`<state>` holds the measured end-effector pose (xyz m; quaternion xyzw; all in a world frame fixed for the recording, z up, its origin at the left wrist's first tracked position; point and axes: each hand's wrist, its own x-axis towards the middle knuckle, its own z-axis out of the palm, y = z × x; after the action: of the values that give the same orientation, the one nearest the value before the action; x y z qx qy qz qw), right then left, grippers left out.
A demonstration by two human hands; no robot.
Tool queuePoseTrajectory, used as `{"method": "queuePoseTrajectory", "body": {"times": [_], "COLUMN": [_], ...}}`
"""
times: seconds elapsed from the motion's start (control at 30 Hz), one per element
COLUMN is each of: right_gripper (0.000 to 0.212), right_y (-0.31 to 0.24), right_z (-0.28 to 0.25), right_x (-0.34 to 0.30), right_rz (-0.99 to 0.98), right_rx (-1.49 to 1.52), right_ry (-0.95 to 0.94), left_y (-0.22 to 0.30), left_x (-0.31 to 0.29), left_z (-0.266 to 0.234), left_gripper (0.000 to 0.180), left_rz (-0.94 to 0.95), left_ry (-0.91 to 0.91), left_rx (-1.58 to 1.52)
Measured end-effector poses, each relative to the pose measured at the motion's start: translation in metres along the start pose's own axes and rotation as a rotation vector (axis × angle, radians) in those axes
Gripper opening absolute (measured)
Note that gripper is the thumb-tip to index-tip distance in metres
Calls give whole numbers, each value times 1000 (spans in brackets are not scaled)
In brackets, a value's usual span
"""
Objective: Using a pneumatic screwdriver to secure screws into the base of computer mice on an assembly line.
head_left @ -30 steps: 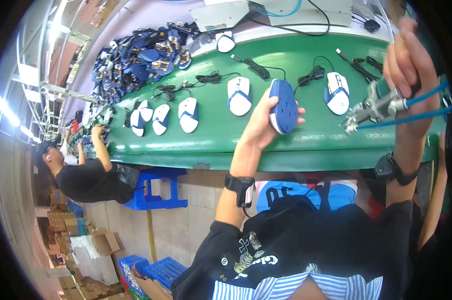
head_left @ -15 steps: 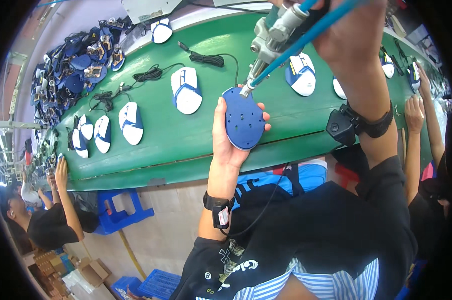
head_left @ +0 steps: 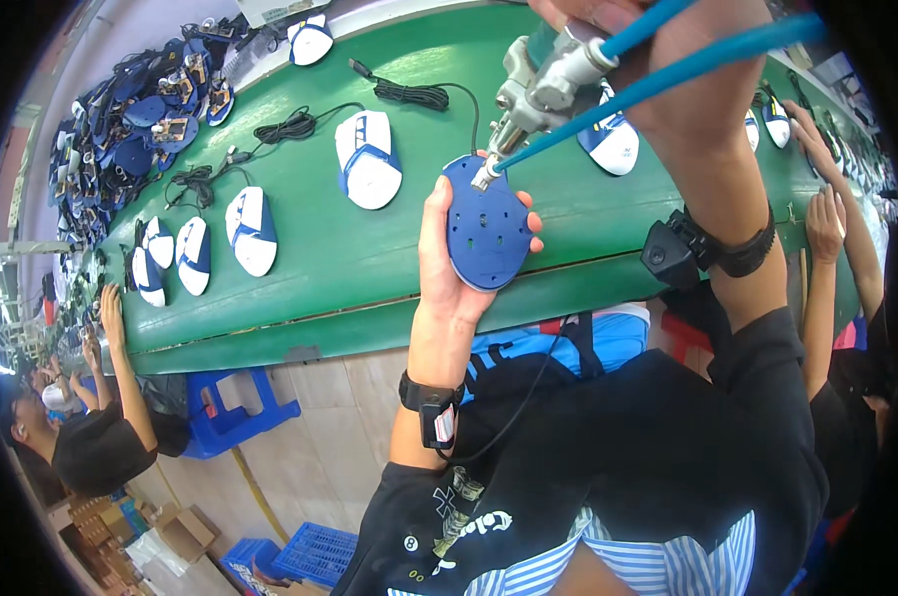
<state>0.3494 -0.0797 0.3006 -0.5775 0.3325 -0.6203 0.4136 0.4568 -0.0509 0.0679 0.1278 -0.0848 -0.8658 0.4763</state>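
My left hand (head_left: 453,273) is wrapped round a computer mouse (head_left: 488,233), held with its dark blue, hole-dotted underside facing up. The cable of this mouse runs from its far end to a tied bundle (head_left: 409,94) on the green work surface. My right hand (head_left: 657,50), at the top edge, is closed round a powered screwdriver (head_left: 543,89) with a metal nose and blue air tubes. Its tip meets the far end of the mouse's underside; whether a screw is there, I cannot make out. Parts of my right fingers are cut off or behind the tubes.
White-and-blue mice (head_left: 369,164) with bundled cables stand along the green work surface (head_left: 310,228). A heap of blue mouse parts (head_left: 141,139) lies at the far left. Co-workers' hands (head_left: 824,223) reach in from both sides. A blue stool (head_left: 235,412) stands below the near edge.
The screwdriver tip sits slightly further in from the mouse's far edge. The whole view has shifted a little. A co-worker's hand at the right has moved away from a mouse.
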Motion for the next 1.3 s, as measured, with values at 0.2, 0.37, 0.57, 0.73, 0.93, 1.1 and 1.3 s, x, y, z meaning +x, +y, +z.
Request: {"method": "queuePoseTrajectory", "body": {"times": [0.2,0.37,0.57,0.73,0.93,1.1,1.3], "right_gripper": [29,29,28,28,25,25,25], "right_y": [2,-6,13,25,26,20,26], "right_z": [-5,-25,-11,-4,-6,1,4], "right_x": [4,12,16,14,14,5,1], "right_rz": [-172,-402,-241,-235,-357,-154,-291], "right_rx": [-110,101,178,227,123,118,207], "right_ry": [-97,-176,-201,-221,-230,-207,-241], "left_y": [0,2,4,5,4,6,12], "left_x": [-1,-2,-6,-7,-7,-9,-13], "left_z": [0,7,1,3,10,5,-5], "left_gripper": [57,54,53,53,54,54,52], "left_rz": [1,25,13,6,-31,-21,24], "left_ry": [-14,11,4,-23,-40,-7,-15], "left_rx": [38,59,13,20,-24,25,-6]}}
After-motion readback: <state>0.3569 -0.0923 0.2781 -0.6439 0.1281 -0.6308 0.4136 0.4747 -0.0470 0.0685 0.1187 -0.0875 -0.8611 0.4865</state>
